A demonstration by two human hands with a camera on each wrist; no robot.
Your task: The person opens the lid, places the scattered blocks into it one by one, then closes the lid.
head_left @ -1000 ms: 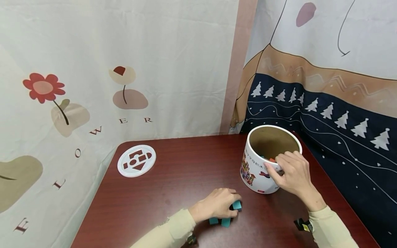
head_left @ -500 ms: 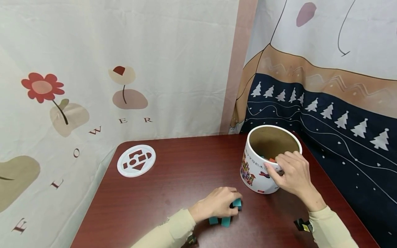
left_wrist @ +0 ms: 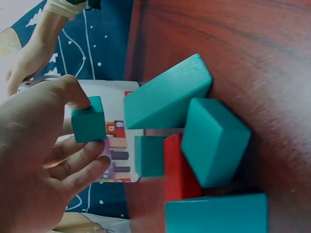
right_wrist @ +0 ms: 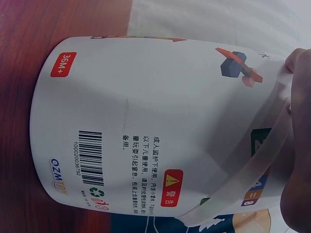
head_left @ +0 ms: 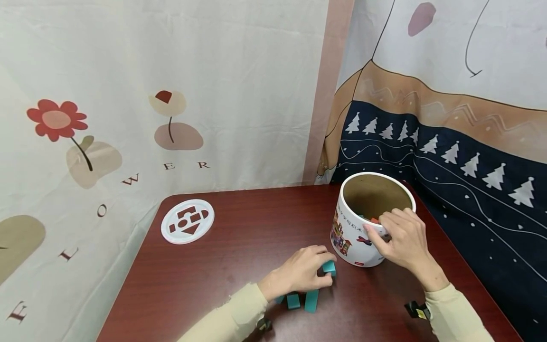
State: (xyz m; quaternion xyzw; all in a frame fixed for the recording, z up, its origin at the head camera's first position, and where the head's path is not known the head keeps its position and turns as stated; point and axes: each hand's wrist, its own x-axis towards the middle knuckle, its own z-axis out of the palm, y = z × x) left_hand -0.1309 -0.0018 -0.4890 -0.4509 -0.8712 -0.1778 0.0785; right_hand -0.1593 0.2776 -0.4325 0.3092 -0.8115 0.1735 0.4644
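My left hand pinches a small teal cube between thumb and fingers, over the table in front of the bucket. In the left wrist view the teal cube shows at the fingertips, beside a long teal block, a wider teal block and a red block. From the head view, part of the group is hidden under the hand; a teal block shows below it. My right hand grips the near rim of a white printed bucket, thumb outside.
Some coloured blocks lie inside the bucket. A white round lid with shaped cut-outs rests at the table's far left corner. Printed cloth hangs behind the reddish-brown table, and dark tree-patterned cloth lines the right side.
My left hand has moved slightly up and away in the head view with the teal cube, uncovering more of the teal blocks beneath. My right hand stays on the bucket rim.
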